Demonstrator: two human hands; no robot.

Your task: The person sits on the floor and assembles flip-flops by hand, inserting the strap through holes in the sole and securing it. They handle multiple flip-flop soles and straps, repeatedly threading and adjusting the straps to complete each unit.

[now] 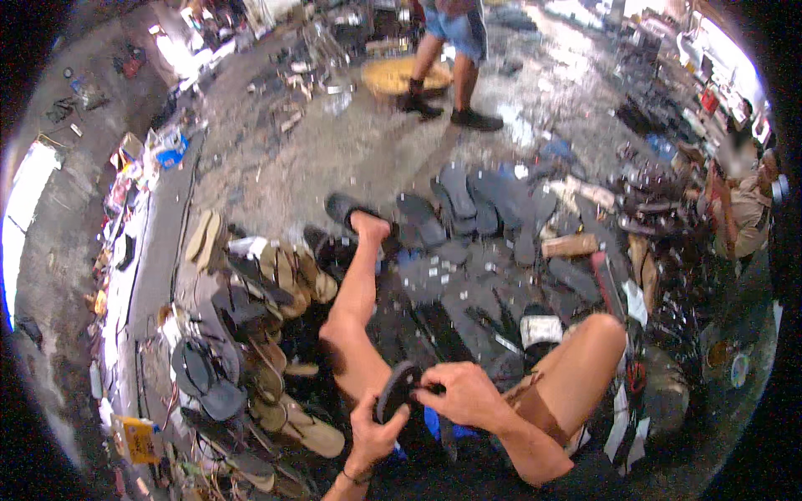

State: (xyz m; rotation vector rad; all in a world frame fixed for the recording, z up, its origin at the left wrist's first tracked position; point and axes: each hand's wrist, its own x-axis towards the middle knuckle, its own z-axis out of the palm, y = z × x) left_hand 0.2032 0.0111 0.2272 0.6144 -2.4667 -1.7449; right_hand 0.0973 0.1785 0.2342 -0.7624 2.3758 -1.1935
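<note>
Firmly brace the black sandal sole [397,391] your left hand [373,431] grasps, so your right hand [466,394], its hold unclear, works accurately beside it.

Well ahead of the grip the grey floor [288,163] spreads out, blotchy and worn, and its far right side catches a pale glare [551,75]. A long grey strip [160,250] (a low ledge, perhaps) runs left of the grip. Farther left shows a tall white patch of light [27,225]; another bright band [728,46] curves far ahead and right.
</note>
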